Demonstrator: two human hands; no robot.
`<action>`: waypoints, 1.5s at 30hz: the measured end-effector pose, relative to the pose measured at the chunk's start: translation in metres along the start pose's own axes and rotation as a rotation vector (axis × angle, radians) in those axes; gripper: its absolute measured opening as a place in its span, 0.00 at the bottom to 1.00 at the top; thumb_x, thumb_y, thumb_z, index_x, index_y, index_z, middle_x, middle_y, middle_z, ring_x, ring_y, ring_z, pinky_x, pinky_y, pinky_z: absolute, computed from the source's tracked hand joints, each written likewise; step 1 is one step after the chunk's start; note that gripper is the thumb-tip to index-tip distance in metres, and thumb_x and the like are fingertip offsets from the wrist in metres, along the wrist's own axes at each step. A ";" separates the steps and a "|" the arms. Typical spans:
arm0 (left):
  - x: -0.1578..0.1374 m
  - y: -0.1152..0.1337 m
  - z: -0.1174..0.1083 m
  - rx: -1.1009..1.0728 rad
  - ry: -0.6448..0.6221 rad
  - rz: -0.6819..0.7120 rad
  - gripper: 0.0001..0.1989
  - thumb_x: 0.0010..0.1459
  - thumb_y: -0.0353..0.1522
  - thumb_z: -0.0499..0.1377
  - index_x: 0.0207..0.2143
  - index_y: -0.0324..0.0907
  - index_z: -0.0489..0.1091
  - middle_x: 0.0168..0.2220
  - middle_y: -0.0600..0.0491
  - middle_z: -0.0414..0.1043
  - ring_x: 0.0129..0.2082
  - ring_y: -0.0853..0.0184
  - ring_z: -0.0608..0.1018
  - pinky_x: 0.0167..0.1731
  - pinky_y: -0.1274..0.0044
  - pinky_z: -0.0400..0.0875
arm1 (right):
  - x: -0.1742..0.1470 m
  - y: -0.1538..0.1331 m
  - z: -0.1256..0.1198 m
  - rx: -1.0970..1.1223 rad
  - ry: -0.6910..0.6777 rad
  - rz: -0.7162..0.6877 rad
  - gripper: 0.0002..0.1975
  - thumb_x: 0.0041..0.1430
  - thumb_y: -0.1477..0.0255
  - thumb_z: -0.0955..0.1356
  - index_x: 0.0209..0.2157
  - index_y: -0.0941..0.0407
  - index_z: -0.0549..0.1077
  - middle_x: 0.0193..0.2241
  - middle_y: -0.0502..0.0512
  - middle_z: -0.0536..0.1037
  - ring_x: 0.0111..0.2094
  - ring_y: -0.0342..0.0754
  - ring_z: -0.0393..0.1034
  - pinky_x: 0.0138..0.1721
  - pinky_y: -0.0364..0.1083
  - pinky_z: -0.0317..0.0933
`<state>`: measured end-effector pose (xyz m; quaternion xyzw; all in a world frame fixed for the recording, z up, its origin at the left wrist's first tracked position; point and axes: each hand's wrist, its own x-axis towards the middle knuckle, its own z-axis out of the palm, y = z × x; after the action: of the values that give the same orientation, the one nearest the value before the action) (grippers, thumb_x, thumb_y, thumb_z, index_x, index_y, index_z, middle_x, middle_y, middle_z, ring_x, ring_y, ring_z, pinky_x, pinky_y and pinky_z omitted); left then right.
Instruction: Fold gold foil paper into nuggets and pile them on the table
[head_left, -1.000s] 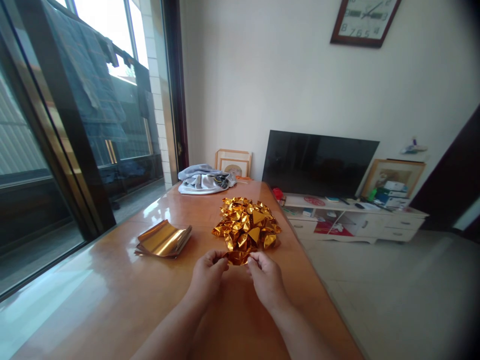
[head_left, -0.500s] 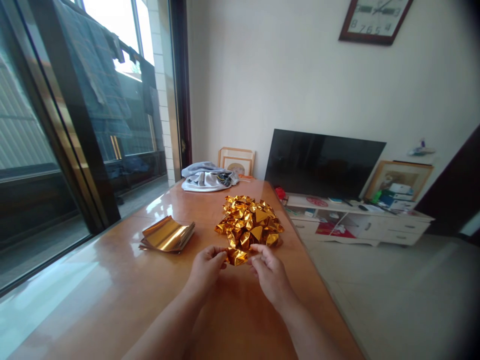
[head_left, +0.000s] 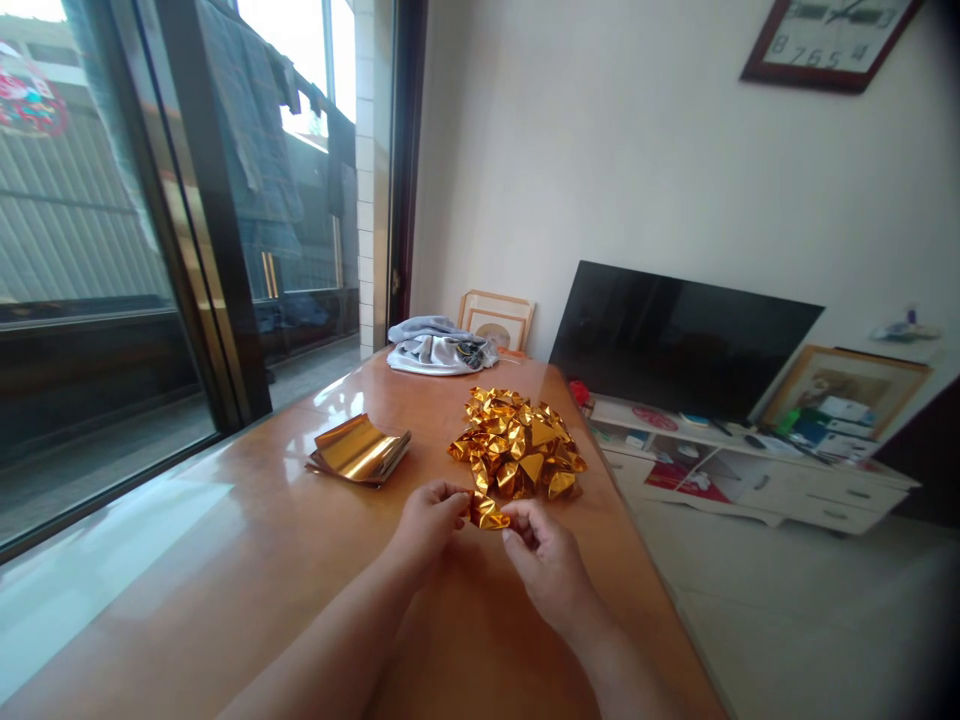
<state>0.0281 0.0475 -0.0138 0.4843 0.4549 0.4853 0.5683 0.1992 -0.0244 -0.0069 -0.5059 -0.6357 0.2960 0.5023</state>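
Between my two hands is a folded gold foil paper piece, shiny and creased. My left hand pinches its left end. At the right end, the thumb and fingers of my right hand close on its tip. Just beyond them lies a heap of folded gold foil pieces with pointed ends. To the left, a stack of gold foil sheets rests on the table, its top sheet curling up.
The glossy wooden table has its right edge close to my right arm. At its far end sits a bundle of grey cloth. Beyond stand a television and a white cabinet. A glass door is on the left.
My right fingers have closed on the foil piece's right end, where they were slightly apart from it. The view has turned left, so things appear shifted right.
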 end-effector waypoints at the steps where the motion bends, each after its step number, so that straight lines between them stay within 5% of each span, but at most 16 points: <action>1: 0.000 0.001 0.000 -0.021 -0.013 -0.009 0.07 0.50 0.33 0.64 0.29 0.37 0.74 0.27 0.52 0.75 0.23 0.72 0.71 0.25 0.79 0.63 | 0.000 0.000 0.000 0.009 -0.013 0.008 0.08 0.62 0.70 0.67 0.42 0.54 0.73 0.34 0.52 0.77 0.32 0.46 0.70 0.35 0.44 0.63; 9: -0.003 0.005 0.004 -0.200 -0.116 -0.083 0.17 0.52 0.44 0.66 0.28 0.39 0.70 0.23 0.52 0.73 0.22 0.70 0.74 0.24 0.79 0.64 | 0.000 -0.001 -0.002 0.143 -0.077 0.102 0.09 0.63 0.64 0.68 0.36 0.56 0.72 0.28 0.49 0.72 0.29 0.45 0.66 0.33 0.43 0.61; 18: -0.003 0.003 0.004 -0.233 -0.148 -0.161 0.18 0.52 0.45 0.66 0.27 0.39 0.69 0.20 0.53 0.71 0.18 0.72 0.70 0.19 0.80 0.56 | -0.004 -0.001 -0.003 0.136 -0.170 0.115 0.08 0.62 0.66 0.70 0.39 0.56 0.72 0.28 0.48 0.71 0.29 0.43 0.63 0.32 0.42 0.58; 37: 0.000 -0.005 0.007 -0.181 -0.211 -0.159 0.21 0.53 0.48 0.65 0.25 0.39 0.70 0.18 0.51 0.73 0.16 0.72 0.69 0.19 0.80 0.55 | -0.003 0.005 -0.002 -0.183 -0.024 -0.029 0.08 0.62 0.66 0.68 0.31 0.55 0.73 0.25 0.49 0.72 0.27 0.44 0.64 0.29 0.42 0.57; 45: 0.000 -0.004 0.006 -0.224 -0.165 -0.138 0.21 0.51 0.47 0.67 0.27 0.38 0.69 0.20 0.52 0.72 0.18 0.72 0.70 0.20 0.80 0.58 | -0.006 -0.003 0.002 -0.083 -0.102 0.035 0.05 0.60 0.71 0.68 0.39 0.55 0.72 0.28 0.50 0.74 0.28 0.45 0.67 0.30 0.42 0.61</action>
<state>0.0346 0.0467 -0.0173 0.4236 0.3819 0.4513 0.6863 0.1958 -0.0304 -0.0068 -0.5218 -0.6630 0.3036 0.4427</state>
